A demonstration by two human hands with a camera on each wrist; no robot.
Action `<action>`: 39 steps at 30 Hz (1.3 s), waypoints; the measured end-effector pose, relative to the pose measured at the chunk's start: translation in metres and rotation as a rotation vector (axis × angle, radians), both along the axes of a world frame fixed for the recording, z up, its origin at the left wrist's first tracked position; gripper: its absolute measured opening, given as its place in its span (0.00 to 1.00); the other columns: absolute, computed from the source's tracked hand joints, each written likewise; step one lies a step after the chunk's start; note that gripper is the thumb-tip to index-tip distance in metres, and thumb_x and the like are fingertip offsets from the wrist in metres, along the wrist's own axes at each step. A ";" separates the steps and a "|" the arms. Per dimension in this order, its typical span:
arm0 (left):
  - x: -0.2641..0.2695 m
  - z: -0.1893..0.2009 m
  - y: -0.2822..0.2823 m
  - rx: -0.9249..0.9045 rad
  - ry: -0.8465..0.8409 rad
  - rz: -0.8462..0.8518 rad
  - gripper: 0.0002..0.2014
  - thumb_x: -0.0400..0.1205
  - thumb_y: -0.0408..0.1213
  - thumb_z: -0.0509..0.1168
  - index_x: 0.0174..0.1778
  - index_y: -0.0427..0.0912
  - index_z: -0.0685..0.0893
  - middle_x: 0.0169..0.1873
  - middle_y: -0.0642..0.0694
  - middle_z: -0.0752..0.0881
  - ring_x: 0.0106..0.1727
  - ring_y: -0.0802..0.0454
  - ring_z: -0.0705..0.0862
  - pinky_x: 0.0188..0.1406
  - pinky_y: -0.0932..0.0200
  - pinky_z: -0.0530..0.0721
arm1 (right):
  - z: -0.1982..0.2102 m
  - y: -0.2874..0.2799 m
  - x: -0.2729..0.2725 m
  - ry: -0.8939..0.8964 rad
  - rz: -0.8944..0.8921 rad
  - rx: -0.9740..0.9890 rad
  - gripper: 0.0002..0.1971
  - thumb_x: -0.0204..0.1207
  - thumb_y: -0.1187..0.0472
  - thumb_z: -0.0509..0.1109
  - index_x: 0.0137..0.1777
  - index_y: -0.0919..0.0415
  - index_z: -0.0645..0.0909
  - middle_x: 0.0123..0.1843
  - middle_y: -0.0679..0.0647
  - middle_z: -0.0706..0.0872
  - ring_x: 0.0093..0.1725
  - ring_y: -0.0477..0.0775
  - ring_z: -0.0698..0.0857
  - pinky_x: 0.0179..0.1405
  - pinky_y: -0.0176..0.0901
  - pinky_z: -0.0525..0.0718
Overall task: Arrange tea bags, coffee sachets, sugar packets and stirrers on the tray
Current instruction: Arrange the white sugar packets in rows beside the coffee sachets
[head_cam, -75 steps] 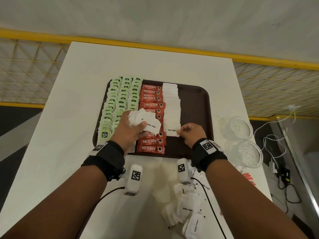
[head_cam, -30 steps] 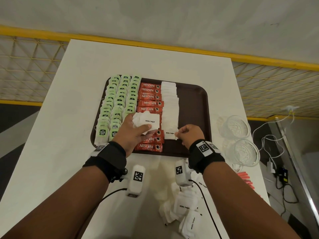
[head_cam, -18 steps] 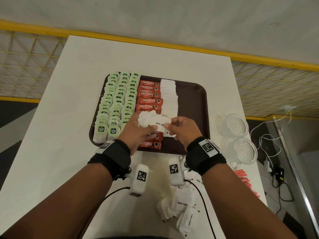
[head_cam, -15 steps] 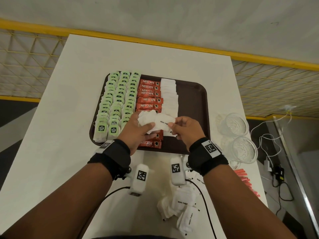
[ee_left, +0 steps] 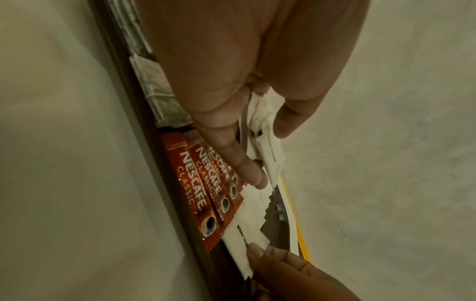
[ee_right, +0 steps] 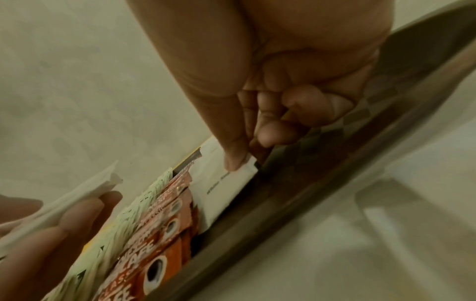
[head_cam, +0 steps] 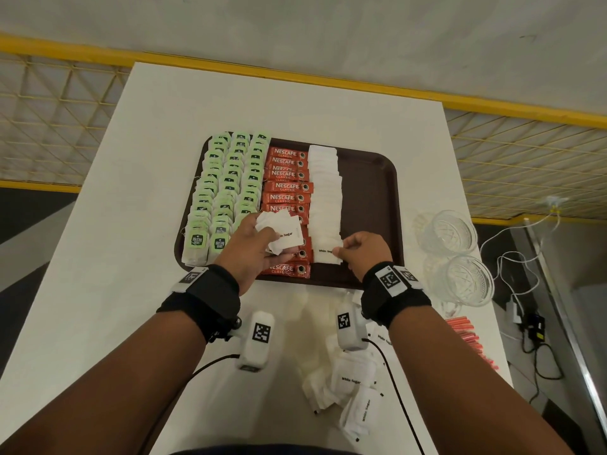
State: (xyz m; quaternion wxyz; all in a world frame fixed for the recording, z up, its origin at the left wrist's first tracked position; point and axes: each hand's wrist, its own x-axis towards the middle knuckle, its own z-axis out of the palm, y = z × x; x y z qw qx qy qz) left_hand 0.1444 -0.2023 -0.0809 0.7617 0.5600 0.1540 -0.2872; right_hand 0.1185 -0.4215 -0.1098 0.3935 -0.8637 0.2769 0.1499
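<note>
A dark brown tray [head_cam: 368,205] holds green tea bags [head_cam: 226,192] in rows on the left, a column of red coffee sachets [head_cam: 287,188] in the middle and a column of white sugar packets [head_cam: 325,192] beside them. My left hand [head_cam: 253,244] grips a small bunch of sugar packets [head_cam: 282,234] above the near sachets. My right hand [head_cam: 358,251] pinches one sugar packet [head_cam: 323,252] by its right edge at the near end of the white column, low over the tray. The right wrist view shows thumb and forefinger on that sugar packet [ee_right: 226,183].
More white sugar packets [head_cam: 348,382] lie loose on the white table [head_cam: 131,257] near its front edge. Two glass bowls [head_cam: 456,254] stand right of the tray, with red stirrers [head_cam: 469,339] near them. Cables hang off the table's right side.
My right hand went to the bunch in my left hand, took one sugar packet, and has moved back right and down to the near end of the white column.
</note>
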 end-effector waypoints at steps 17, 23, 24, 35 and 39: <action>-0.009 0.002 -0.013 0.065 -0.069 -0.107 0.23 0.80 0.25 0.70 0.68 0.45 0.74 0.62 0.40 0.84 0.58 0.41 0.88 0.54 0.43 0.90 | 0.035 0.022 -0.008 -0.113 0.039 0.340 0.09 0.75 0.60 0.77 0.51 0.63 0.85 0.42 0.56 0.89 0.34 0.46 0.84 0.32 0.36 0.83; -0.005 0.002 -0.003 0.043 0.004 -0.040 0.13 0.88 0.30 0.55 0.65 0.47 0.76 0.57 0.37 0.87 0.53 0.35 0.90 0.58 0.42 0.88 | 0.013 -0.003 -0.019 -0.060 -0.047 0.232 0.08 0.75 0.59 0.77 0.51 0.59 0.85 0.38 0.53 0.88 0.35 0.47 0.84 0.35 0.38 0.81; -0.005 0.002 -0.002 0.039 0.016 -0.040 0.14 0.88 0.30 0.53 0.65 0.48 0.76 0.56 0.37 0.87 0.54 0.34 0.90 0.59 0.41 0.87 | 0.009 -0.004 -0.019 -0.046 -0.038 0.195 0.08 0.75 0.58 0.78 0.50 0.57 0.84 0.39 0.52 0.88 0.37 0.48 0.85 0.38 0.40 0.83; -0.012 0.002 -0.004 0.134 -0.037 -0.137 0.20 0.86 0.27 0.61 0.73 0.45 0.71 0.62 0.36 0.84 0.51 0.37 0.91 0.54 0.43 0.90 | 0.003 0.005 -0.007 -0.055 -0.025 -0.071 0.16 0.69 0.51 0.81 0.48 0.55 0.78 0.42 0.49 0.83 0.41 0.48 0.83 0.38 0.39 0.80; -0.013 0.000 -0.007 0.151 -0.064 -0.143 0.20 0.84 0.26 0.65 0.69 0.45 0.73 0.64 0.38 0.80 0.58 0.36 0.88 0.52 0.45 0.90 | 0.019 0.010 -0.009 -0.182 0.004 0.018 0.17 0.73 0.43 0.75 0.51 0.55 0.81 0.44 0.46 0.84 0.43 0.43 0.82 0.43 0.38 0.80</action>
